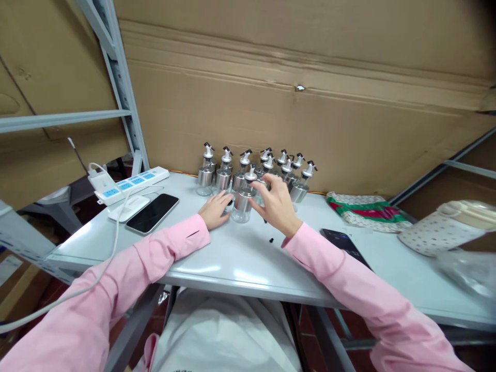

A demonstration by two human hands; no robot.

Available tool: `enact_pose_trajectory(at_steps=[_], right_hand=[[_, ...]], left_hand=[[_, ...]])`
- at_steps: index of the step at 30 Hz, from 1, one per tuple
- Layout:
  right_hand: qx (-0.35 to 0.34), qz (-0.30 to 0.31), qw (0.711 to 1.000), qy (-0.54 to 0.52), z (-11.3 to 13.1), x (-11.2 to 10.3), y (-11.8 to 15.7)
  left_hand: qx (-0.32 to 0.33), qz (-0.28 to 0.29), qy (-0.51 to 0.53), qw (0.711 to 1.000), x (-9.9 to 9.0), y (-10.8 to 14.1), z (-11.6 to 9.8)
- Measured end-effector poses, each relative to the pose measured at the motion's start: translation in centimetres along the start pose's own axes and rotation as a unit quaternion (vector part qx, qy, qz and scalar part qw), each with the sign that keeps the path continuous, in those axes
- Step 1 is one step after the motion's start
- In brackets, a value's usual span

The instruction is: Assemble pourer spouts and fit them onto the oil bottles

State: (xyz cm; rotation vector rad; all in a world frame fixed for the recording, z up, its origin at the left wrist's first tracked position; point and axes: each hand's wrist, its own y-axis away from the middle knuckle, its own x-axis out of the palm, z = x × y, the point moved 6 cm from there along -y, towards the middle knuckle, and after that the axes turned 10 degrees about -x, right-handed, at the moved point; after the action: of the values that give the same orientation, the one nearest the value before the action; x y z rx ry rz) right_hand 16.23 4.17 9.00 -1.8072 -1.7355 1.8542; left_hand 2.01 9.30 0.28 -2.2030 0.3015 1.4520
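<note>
An oil dispenser bottle [242,203] of clear glass with a steel sleeve and a white pour spout stands upright at the front of a group. My right hand [277,204] is at its right side, thumb and forefinger curved and apart; whether they touch the bottle I cannot tell. My left hand [215,209] lies on the table left of this bottle, fingers stretched out, with something small and dark by the fingertips. Behind stand several similar bottles [223,178] with black-tipped spouts. A small black piece [271,240] lies on the table below my right hand.
A black phone [152,213] and a white power strip [132,185] with a cable lie at left. Another phone [344,246] is beside my right forearm. Farther right are a patterned cloth [368,211], a spotted white tumbler [442,230] and a clear plastic bag [470,268]. Cardboard [240,103] walls the back.
</note>
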Motion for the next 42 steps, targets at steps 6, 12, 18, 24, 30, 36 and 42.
enact_pose_trajectory(at_steps=[6,12,18,24,30,36,42], right_hand=[[-0.046,0.127,0.990,0.036,0.9,1.2,0.8],[-0.047,0.176,0.978,0.104,1.0,3.9,-0.9],[-0.044,0.185,0.977,0.099,0.7,6.3,-2.2],[0.024,0.227,0.969,0.090,-0.4,7.4,-3.4],[0.060,0.229,0.971,0.030,-0.2,5.8,-3.0],[0.117,0.101,0.985,-0.073,-1.3,2.4,0.7],[0.162,0.026,0.979,-0.119,-5.3,2.4,4.1]], left_hand=[[0.011,-0.026,-0.041,0.999,0.3,0.1,-0.1],[-0.023,-0.049,-0.042,0.998,-0.1,0.2,0.5],[-0.002,-0.069,0.030,0.997,0.2,0.1,1.0],[0.017,-0.028,0.072,0.997,0.9,0.1,0.7],[-0.037,-0.031,0.148,0.988,1.1,0.1,1.5],[-0.053,-0.013,0.153,0.987,1.5,-0.2,2.0],[0.039,0.063,0.173,0.982,1.3,-0.4,2.4]])
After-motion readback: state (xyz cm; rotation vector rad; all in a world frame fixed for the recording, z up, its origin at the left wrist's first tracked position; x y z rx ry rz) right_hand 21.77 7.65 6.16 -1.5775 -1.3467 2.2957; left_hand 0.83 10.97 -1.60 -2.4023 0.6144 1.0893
